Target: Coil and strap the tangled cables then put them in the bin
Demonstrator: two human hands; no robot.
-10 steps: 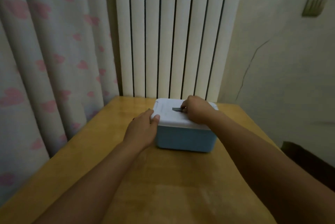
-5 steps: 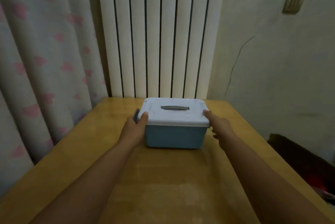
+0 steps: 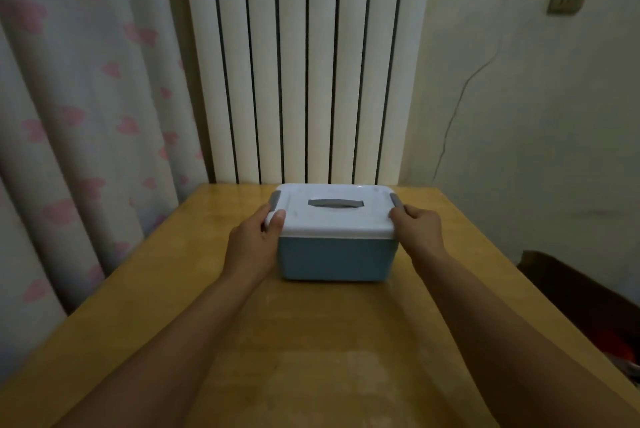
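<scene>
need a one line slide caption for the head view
Both hands, left hand and right hand, grip the sides of the closed blue bin on the wooden table.

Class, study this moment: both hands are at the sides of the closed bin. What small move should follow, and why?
Probably flip the grey side latches open. The white lid sits shut on the blue bin, the left hand and right hand already grip its two ends, and no cables are in view.

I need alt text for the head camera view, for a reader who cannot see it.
Two hands, the left hand and the right hand, grip the side latches of a closed blue bin with a white lid on a wooden table. No cables are visible.
</scene>
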